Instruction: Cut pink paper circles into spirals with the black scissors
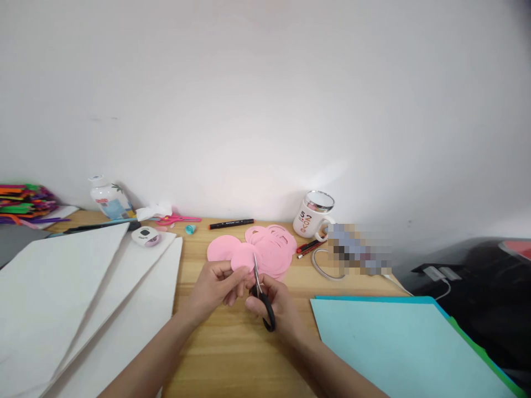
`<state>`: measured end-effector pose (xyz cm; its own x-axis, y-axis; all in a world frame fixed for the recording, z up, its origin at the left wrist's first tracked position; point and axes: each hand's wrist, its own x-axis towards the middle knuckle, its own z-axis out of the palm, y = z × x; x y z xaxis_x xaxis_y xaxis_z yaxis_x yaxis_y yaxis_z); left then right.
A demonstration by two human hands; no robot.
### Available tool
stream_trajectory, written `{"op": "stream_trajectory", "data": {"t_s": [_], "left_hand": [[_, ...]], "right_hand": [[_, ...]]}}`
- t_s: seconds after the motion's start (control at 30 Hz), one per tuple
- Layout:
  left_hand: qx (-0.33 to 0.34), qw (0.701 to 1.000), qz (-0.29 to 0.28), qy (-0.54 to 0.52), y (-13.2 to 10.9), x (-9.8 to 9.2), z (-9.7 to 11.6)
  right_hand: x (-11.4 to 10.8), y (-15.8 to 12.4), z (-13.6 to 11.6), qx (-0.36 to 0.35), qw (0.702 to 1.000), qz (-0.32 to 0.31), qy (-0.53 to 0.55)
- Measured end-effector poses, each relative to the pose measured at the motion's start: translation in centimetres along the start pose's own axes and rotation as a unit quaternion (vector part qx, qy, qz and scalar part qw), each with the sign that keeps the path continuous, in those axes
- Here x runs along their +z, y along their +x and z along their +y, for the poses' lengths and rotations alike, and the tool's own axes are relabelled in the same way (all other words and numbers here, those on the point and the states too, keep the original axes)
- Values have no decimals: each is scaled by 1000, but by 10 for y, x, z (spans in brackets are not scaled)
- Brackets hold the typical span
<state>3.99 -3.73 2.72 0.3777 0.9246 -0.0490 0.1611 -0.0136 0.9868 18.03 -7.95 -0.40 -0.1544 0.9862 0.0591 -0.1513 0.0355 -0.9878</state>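
My left hand pinches the lower edge of a round pink paper piece, thumb on top. Black-handled scissors are in my right hand, with the blades pointing away from me and lying over the right side of that piece. Whether the blades are parted is hard to make out. Behind it, on the wooden table, lie a pink paper circle and a pile of pink paper cutouts, some with slits in them.
White sheets cover the left; light-blue sheets lie right. Along the wall are a white bottle, pink scissors, a black marker and a mug. A cable curls beside red-and-black pens.
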Motion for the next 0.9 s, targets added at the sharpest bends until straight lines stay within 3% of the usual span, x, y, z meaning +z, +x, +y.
{"op": "stream_trajectory", "data": {"t_s": [0.3,0.9], "left_hand": [[-6,1000,-12,-13,0,1,-2],[5,1000,-4,-7,1,-3,-3]], "right_hand": [[-1,2,2,-18,1000,-4,19],[-1,-1,-1,28,999,10,-11]]}}
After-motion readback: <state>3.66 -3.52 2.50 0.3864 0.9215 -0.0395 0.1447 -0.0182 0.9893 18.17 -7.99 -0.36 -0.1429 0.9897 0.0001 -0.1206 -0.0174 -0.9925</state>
